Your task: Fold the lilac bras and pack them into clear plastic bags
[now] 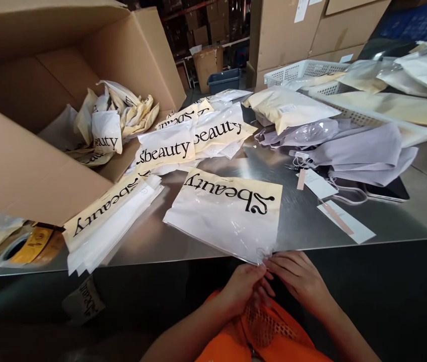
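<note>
A flat plastic packaging bag (228, 216), white with a cream band and the word "beauty" upside down to me, lies at the front edge of the metal table. Its near corner sticks out over the edge. My left hand (245, 284) is closed on that corner, thumb on top. My right hand (294, 276) meets it there, fingers bent together at the same corner; what its fingertips hold, if anything, is hidden. To the left lies a stack of similar bags (113, 216), and behind are more printed bags (168, 151).
An open cardboard box (21, 156) with crumpled bags leans at left. Lilac garments (360, 151) with white tags (345, 221) lie at right over a dark phone-like device (390, 191). White baskets (304, 68) hold packed bags behind. A tape roll (28, 246) sits at left.
</note>
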The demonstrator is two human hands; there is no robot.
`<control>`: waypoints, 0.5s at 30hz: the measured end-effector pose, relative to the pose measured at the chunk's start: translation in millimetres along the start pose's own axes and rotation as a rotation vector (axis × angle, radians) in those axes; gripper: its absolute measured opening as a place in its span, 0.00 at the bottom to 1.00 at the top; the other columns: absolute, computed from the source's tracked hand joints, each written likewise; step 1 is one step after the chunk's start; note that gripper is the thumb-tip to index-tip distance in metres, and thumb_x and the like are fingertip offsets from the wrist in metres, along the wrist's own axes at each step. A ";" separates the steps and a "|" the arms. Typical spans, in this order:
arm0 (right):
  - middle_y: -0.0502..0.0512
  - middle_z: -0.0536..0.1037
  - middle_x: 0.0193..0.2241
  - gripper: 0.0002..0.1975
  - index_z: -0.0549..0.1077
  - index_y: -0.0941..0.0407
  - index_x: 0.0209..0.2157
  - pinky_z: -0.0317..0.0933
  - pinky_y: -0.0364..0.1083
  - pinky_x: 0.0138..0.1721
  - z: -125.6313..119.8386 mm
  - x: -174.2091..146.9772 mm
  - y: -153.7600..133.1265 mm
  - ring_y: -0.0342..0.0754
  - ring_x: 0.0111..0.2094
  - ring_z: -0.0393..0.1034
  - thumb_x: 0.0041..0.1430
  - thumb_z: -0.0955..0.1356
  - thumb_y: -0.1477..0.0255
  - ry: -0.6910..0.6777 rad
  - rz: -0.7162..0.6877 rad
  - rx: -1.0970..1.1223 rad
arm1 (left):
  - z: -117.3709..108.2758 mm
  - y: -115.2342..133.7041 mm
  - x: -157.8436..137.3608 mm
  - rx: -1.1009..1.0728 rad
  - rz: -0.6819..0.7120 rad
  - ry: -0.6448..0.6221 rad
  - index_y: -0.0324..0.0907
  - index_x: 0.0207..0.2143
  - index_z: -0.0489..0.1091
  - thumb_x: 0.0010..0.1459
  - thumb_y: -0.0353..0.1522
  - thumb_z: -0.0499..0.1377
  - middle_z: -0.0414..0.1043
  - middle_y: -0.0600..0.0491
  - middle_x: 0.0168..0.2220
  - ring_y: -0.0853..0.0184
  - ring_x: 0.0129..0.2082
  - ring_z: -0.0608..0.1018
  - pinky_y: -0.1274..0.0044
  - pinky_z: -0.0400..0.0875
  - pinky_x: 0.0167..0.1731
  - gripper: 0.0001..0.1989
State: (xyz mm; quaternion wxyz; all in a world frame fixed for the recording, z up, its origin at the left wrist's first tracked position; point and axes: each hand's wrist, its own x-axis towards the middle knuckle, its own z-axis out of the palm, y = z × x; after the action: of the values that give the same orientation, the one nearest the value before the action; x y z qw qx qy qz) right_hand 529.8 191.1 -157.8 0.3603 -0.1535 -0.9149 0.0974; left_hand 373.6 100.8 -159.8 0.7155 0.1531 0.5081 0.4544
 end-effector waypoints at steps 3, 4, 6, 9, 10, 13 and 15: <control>0.55 0.80 0.40 0.15 0.76 0.54 0.48 0.61 0.48 0.43 -8.6 -13.1 0.4 0.48 0.43 0.72 0.67 0.62 0.78 -0.018 -0.007 0.005 | 7.2 0.0 7.2 -0.044 0.038 0.066 0.36 0.23 0.68 0.34 0.60 0.65 0.70 0.51 0.18 0.72 0.12 0.70 0.83 0.48 0.09 0.34; 0.55 0.80 0.41 0.15 0.76 0.53 0.48 0.61 0.48 0.43 -12.5 -18.1 3.7 0.48 0.44 0.72 0.66 0.62 0.79 -0.029 -0.006 -0.009 | 6.3 1.1 6.1 -0.062 0.057 0.094 0.35 0.23 0.69 0.34 0.59 0.65 0.70 0.51 0.18 0.72 0.12 0.70 0.83 0.48 0.09 0.34; 0.54 0.80 0.42 0.15 0.75 0.53 0.49 0.62 0.48 0.44 -21.4 -27.7 13.9 0.49 0.45 0.73 0.65 0.63 0.79 -0.029 0.017 -0.074 | -2.0 5.2 -2.4 -0.104 0.099 0.159 0.35 0.26 0.70 0.35 0.59 0.65 0.70 0.51 0.18 0.71 0.12 0.70 0.83 0.48 0.08 0.35; 0.54 0.80 0.42 0.13 0.76 0.53 0.46 0.64 0.49 0.42 -33.9 -36.5 29.4 0.51 0.43 0.74 0.64 0.65 0.78 0.118 0.173 -0.310 | -30.2 13.6 -28.1 -0.168 0.174 0.310 0.35 0.31 0.71 0.39 0.59 0.64 0.71 0.51 0.21 0.70 0.13 0.72 0.83 0.47 0.08 0.35; 0.55 0.80 0.40 0.12 0.76 0.54 0.45 0.64 0.49 0.41 -36.7 -37.0 31.7 0.51 0.41 0.74 0.62 0.66 0.78 0.216 0.253 -0.414 | -42.5 16.2 -37.9 -0.193 0.193 0.372 0.35 0.32 0.71 0.40 0.59 0.64 0.71 0.51 0.21 0.70 0.13 0.72 0.84 0.48 0.07 0.35; 0.55 0.81 0.33 0.09 0.77 0.56 0.40 0.67 0.47 0.36 -38.1 -30.2 23.3 0.49 0.32 0.74 0.57 0.71 0.78 0.483 0.399 -0.592 | -79.5 22.8 -63.1 -0.251 0.265 0.590 0.37 0.33 0.69 0.41 0.58 0.64 0.71 0.53 0.21 0.70 0.13 0.72 0.84 0.49 0.07 0.33; 0.53 0.80 0.30 0.06 0.77 0.56 0.38 0.67 0.46 0.33 -31.7 -19.6 3.7 0.48 0.29 0.74 0.57 0.71 0.76 0.459 0.430 -0.443 | -97.9 25.9 -73.3 -0.229 0.327 0.721 0.38 0.32 0.68 0.39 0.56 0.67 0.71 0.54 0.21 0.70 0.13 0.72 0.85 0.50 0.07 0.32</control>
State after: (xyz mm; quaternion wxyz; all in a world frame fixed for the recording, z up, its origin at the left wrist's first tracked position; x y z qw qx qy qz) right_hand 566.0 189.9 -148.4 0.4851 -0.4338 -0.7564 -0.0661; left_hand 270.9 32.0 -141.8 0.4224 -0.0177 0.6413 0.6403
